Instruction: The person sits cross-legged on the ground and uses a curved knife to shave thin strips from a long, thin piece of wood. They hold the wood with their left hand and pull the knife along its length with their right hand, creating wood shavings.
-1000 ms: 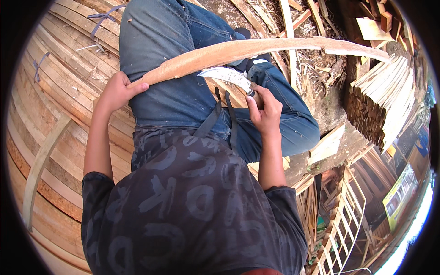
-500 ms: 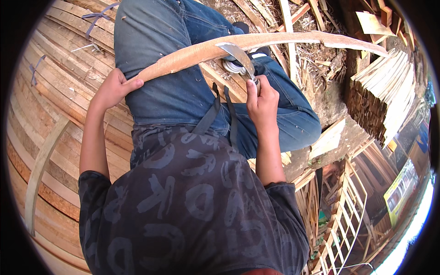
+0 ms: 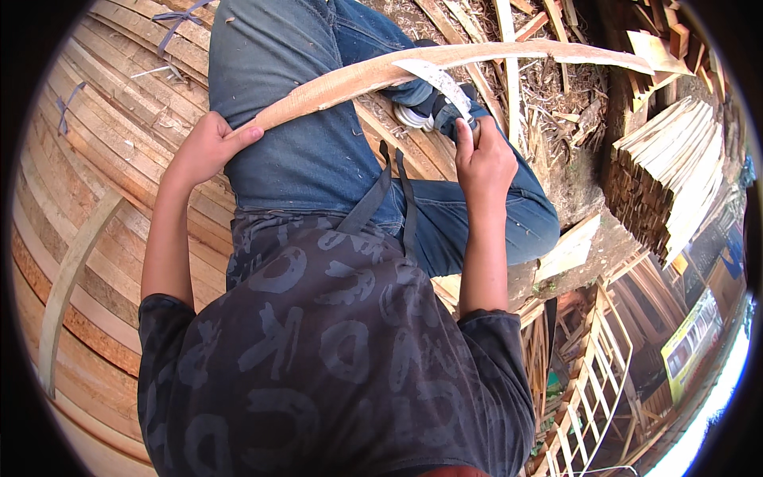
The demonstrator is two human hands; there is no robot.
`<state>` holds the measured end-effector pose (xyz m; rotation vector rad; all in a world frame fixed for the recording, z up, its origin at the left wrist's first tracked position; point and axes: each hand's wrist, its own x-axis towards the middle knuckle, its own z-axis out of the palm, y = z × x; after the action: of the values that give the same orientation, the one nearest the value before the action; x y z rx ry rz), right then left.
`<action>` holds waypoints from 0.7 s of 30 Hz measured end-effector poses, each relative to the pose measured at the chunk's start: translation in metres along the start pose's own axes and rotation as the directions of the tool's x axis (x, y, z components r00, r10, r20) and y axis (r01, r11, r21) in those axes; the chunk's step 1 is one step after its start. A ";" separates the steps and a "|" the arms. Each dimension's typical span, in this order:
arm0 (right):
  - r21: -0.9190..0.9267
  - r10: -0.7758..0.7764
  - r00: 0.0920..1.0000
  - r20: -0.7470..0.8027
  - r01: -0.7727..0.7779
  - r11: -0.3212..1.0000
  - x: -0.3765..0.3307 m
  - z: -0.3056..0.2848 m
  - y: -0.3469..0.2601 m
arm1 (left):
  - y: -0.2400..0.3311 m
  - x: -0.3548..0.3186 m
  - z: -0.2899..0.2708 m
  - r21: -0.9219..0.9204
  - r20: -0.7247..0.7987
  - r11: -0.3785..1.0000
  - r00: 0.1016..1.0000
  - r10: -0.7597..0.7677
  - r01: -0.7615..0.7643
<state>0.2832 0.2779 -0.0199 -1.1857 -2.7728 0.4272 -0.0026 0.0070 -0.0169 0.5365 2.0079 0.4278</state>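
A long wooden strip (image 3: 342,86), looking bowed in this view, stretches across my thighs from left to upper right. My left hand (image 3: 203,151) is closed on its near left end, thumb along the top. In my right hand (image 3: 486,163) is a knife with a curved blade (image 3: 442,83), its handle mostly hidden in the closed fingers. The blade points up and to the left, and its tip overlaps the strip's lower edge near the middle. Whether the tip touches the wood I cannot tell.
Stacked planks (image 3: 111,230) fill the left side, some tied with purple strips (image 3: 70,107). Wood shavings (image 3: 548,135) and loose slats cover the ground ahead. A bundle of thin slats (image 3: 671,167) stands at right, with a wooden lattice frame (image 3: 592,381) below it.
My right hand and the knife have moved right and slightly up, and the blade has turned so its face catches the light. The strip's far end has shifted up and left.
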 end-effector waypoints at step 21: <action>0.082 0.168 0.986 0.025 -0.169 0.982 -0.013 -0.019 0.002 | -0.003 -0.001 0.004 0.132 -0.133 0.991 0.990 0.035 -0.018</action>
<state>0.2978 0.2742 -0.0017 -1.4085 -2.6503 0.5658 0.0008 0.0041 -0.0196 0.6301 2.1719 0.3592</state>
